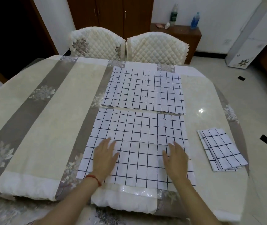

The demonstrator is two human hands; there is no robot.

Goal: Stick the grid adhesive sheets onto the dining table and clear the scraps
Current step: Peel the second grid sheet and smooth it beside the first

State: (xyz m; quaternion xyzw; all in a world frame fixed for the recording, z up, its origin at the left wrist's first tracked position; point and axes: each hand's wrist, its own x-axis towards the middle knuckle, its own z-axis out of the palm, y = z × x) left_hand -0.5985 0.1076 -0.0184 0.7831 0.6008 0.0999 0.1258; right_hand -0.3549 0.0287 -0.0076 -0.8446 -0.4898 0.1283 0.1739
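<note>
White near sheet: the near grid sheet (137,146) lies flat on the dining table (210,98), reaching close to its front edge; it looks laid but not fully smoothed, with faint ripples across its middle.
Left hand: the left hand (104,157) rests palm-down on the sheet's left part, fingers straight and spread, pinching nothing.
Right hand: the right hand (175,158) lies flat on the right part, fingers straight and close together.
Step in hand: pressing the sheet down, I judge; sweep both palms outward from the centre so that air escapes at the edges.
Spare stack: folded grid sheets (221,149) wait to the right, apart.
Far sheet: the far grid sheet (144,91) lies just beyond, with a narrow gap between; keep the lines parallel.
</note>
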